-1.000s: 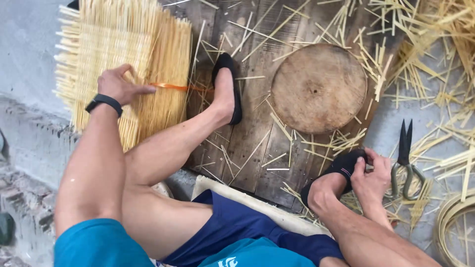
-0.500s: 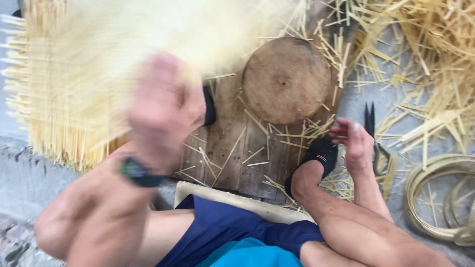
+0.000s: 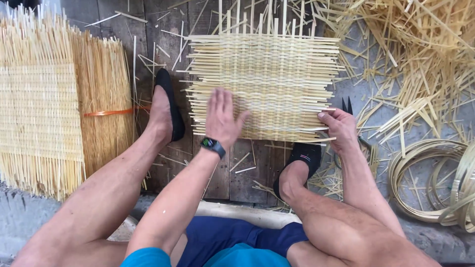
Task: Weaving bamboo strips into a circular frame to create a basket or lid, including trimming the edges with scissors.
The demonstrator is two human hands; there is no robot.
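A square woven bamboo mat (image 3: 267, 74) with loose strip ends lies on the wooden board (image 3: 123, 34) between my feet. My left hand (image 3: 222, 118), with a dark watch on the wrist, rests flat and open on the mat's near left part. My right hand (image 3: 339, 129) grips the mat's near right corner, fingers curled over the strip ends. Black scissors (image 3: 346, 106) lie just beyond that hand, mostly hidden by it.
A stack of woven mats (image 3: 37, 104) and a bundle of thin sticks tied with an orange band (image 3: 104, 106) lie at the left. Loose bamboo strips (image 3: 415, 54) pile up at the right, with coiled bamboo hoops (image 3: 435, 183) below them.
My left hand lifted a woven mat from the left stack and laid it over the round wooden block, which is now hidden. My right hand moved from my ankle to the mat's corner.
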